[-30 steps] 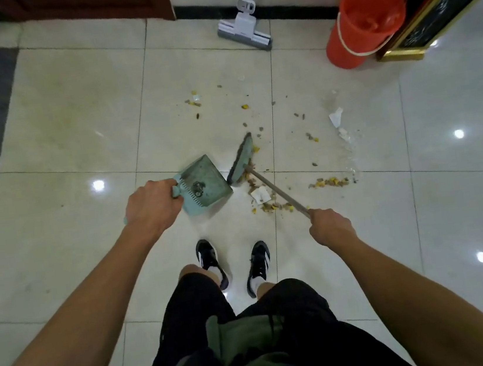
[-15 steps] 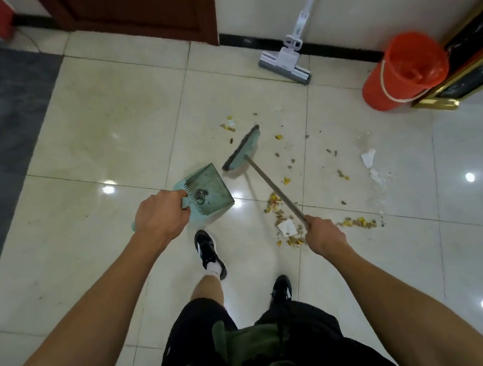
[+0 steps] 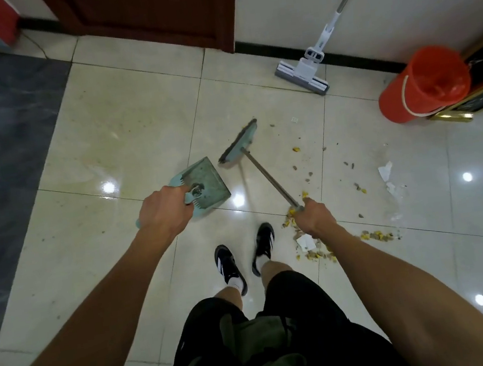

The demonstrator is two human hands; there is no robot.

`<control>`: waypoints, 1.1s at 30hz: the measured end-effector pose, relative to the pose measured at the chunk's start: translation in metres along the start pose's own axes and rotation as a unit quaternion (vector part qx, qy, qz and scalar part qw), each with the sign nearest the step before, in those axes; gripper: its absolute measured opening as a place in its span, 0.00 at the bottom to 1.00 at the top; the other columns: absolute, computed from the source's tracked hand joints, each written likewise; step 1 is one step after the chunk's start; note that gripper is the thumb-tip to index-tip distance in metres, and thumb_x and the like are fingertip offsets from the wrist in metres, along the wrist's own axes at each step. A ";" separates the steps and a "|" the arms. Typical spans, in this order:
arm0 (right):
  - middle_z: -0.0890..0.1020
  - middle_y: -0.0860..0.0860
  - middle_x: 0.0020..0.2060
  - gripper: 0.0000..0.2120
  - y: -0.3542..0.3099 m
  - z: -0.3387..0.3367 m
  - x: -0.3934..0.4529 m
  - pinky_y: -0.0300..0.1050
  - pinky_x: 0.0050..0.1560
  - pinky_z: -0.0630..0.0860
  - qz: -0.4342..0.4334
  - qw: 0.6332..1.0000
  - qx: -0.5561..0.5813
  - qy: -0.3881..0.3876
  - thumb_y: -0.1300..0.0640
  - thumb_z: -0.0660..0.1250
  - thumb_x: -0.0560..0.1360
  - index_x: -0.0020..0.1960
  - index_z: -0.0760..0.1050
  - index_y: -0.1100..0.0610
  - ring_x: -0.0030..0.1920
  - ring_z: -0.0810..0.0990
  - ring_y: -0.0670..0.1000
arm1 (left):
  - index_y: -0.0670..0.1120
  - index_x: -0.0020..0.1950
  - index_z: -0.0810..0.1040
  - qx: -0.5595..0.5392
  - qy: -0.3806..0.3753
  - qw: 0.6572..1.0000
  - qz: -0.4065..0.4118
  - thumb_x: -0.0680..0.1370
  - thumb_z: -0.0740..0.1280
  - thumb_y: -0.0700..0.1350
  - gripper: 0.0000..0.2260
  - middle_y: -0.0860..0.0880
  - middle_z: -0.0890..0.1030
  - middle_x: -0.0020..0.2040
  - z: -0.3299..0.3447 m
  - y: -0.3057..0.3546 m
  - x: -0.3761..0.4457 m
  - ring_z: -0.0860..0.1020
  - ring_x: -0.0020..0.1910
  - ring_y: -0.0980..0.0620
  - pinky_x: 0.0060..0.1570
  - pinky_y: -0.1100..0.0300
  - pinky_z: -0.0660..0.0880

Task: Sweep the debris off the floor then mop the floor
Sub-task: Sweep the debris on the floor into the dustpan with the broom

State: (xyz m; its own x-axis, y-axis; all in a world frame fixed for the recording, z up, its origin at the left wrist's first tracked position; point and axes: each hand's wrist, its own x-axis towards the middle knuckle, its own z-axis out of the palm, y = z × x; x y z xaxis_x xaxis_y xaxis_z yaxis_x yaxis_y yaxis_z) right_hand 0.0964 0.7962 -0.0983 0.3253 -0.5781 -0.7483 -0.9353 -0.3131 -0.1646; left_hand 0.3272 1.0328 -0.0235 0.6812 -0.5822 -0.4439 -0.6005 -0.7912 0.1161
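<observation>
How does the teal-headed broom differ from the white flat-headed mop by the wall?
The teal-headed broom is gripped by the right hand; the white flat-headed mop stands unheld, leaning at the wall. The broom's head is teal, the mop's white and grey. Both have long thin handles and wide heads.

- The broom head [image 3: 238, 142] has swung away from the debris pile [image 3: 310, 247] — farther out across the floor.
- The person has stepped forward; the pile now lies beside the right foot [image 3: 262, 246].
</observation>
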 end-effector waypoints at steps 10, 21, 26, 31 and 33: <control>0.78 0.60 0.59 0.18 -0.072 -0.052 0.096 0.50 0.51 0.77 -0.096 0.995 -0.027 -0.026 0.59 0.60 0.79 0.69 0.69 0.58 0.54 0.79 0.60 | 0.49 0.47 0.78 0.043 0.004 0.999 0.002 0.80 0.62 0.50 0.08 0.49 0.80 0.38 -0.034 0.023 0.081 0.76 0.34 0.48 0.33 0.59 0.69; 0.75 0.51 0.42 0.15 -0.038 -0.098 0.137 0.47 0.42 0.75 -0.030 0.994 -0.099 -0.027 0.62 0.60 0.79 0.65 0.74 0.60 0.43 0.79 0.54 | 0.53 0.55 0.81 0.099 -0.050 0.993 0.051 0.79 0.63 0.50 0.09 0.46 0.82 0.47 -0.065 0.096 0.164 0.79 0.40 0.44 0.39 0.56 0.74; 0.81 0.55 0.52 0.18 0.012 -0.083 0.115 0.49 0.47 0.76 0.041 0.997 -0.051 -0.034 0.61 0.58 0.79 0.67 0.74 0.57 0.52 0.82 0.56 | 0.51 0.54 0.81 0.115 -0.062 0.986 0.104 0.79 0.64 0.49 0.08 0.45 0.82 0.47 -0.070 0.127 0.184 0.79 0.42 0.43 0.39 0.57 0.70; 0.80 0.55 0.55 0.17 0.046 -0.055 0.076 0.52 0.51 0.78 0.097 0.995 -0.005 -0.027 0.60 0.58 0.79 0.67 0.72 0.57 0.55 0.81 0.58 | 0.50 0.51 0.81 0.123 -0.057 0.978 0.157 0.79 0.64 0.47 0.07 0.44 0.82 0.45 -0.067 0.144 0.184 0.74 0.37 0.45 0.38 0.56 0.70; 0.80 0.56 0.54 0.17 0.054 -0.042 0.057 0.52 0.52 0.79 0.121 0.992 0.016 -0.017 0.60 0.58 0.79 0.67 0.73 0.57 0.54 0.81 0.58 | 0.50 0.50 0.81 0.127 -0.056 0.973 0.183 0.79 0.64 0.47 0.06 0.45 0.81 0.44 -0.064 0.146 0.178 0.74 0.37 0.45 0.38 0.56 0.71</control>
State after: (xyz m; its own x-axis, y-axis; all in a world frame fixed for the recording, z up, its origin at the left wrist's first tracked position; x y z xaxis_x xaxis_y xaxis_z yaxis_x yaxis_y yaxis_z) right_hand 0.0702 0.7144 -0.1229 0.0866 -0.6075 -0.7896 -0.9896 -0.1438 0.0022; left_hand 0.3873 0.8013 -0.0290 0.3610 -0.7806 -0.5101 -0.8879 -0.4550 0.0679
